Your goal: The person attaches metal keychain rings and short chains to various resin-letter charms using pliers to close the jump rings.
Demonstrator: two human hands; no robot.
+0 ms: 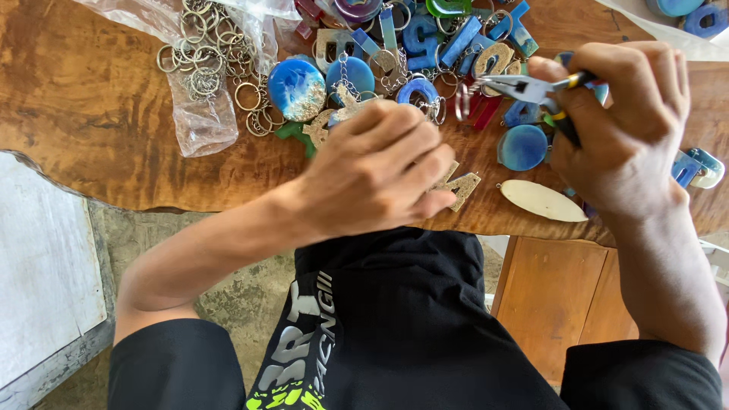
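Far left: clear plastic bag w/ loose metal key rings on the wooden table. Centre: left hand fingers curled, pinching a gold glitter letter piece at the near table edge. Right: right hand closed round small pliers, tips gripping a split ring. Blue resin discs + white oval blank just beside.

Our left hand: palm down, fingers curled and pinched together.
Our right hand: fist closed tight, wrist bent inward.
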